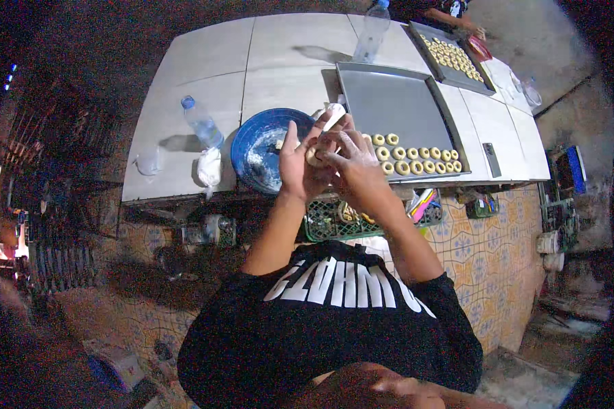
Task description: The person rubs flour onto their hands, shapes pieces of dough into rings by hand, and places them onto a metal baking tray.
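Observation:
A small round piece of dough (314, 157) rests in my left hand (297, 172), which is turned palm up with the thumb raised. My right hand (359, 162) bends over it, its floury fingertips pressing at the middle of the dough. Both hands are above the table edge, between a blue basin (237, 155) dusted with white flour and a metal tray (396, 92). Several dough rings (402, 168) sit in rows along the tray's near side. Just beyond my fingers lies a white bundle (333, 116), partly hidden by my hands.
Plastic bottles stand on the white-tiled table, one left (202, 123) and one far (372, 34). White bags (209, 168) lie left of the basin. Another tray (450, 58) of dough rings is at the far right, near another person's hand (472, 28). A green crate (320, 221) sits below the table.

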`<move>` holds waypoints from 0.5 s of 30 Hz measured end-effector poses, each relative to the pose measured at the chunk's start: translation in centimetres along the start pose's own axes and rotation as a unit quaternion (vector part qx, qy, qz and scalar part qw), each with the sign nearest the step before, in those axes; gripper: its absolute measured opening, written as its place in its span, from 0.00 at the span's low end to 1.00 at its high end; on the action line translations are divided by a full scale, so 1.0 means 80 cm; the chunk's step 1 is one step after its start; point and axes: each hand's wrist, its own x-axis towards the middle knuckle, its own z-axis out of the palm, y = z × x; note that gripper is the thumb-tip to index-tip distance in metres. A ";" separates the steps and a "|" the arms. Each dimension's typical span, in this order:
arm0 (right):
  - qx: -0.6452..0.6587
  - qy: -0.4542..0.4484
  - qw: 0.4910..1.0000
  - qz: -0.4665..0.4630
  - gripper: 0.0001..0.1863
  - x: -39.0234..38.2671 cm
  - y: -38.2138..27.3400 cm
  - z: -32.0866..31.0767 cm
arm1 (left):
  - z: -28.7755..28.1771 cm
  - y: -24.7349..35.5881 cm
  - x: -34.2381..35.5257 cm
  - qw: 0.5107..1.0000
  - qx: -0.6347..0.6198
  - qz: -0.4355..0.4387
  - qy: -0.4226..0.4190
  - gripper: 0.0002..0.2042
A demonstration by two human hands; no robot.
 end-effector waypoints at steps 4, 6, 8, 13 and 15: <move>-0.020 -0.008 1.000 -0.006 0.22 0.001 0.003 0.003 | -0.005 0.001 0.003 0.998 -0.042 -0.042 -0.037 0.38; -0.004 0.015 1.000 -0.016 0.21 0.002 0.003 0.004 | -0.006 0.001 0.004 0.998 -0.051 -0.040 -0.023 0.38; -0.030 0.006 1.000 0.004 0.20 0.003 0.001 0.005 | -0.006 0.001 0.004 0.998 -0.037 -0.033 -0.033 0.38; -0.068 0.015 0.998 0.000 0.18 0.005 -0.001 0.002 | -0.002 0.002 0.005 0.999 -0.022 -0.044 -0.007 0.38; -0.031 0.015 0.999 0.006 0.16 0.005 -0.001 0.001 | 0.000 0.003 0.004 0.998 -0.032 -0.046 -0.027 0.37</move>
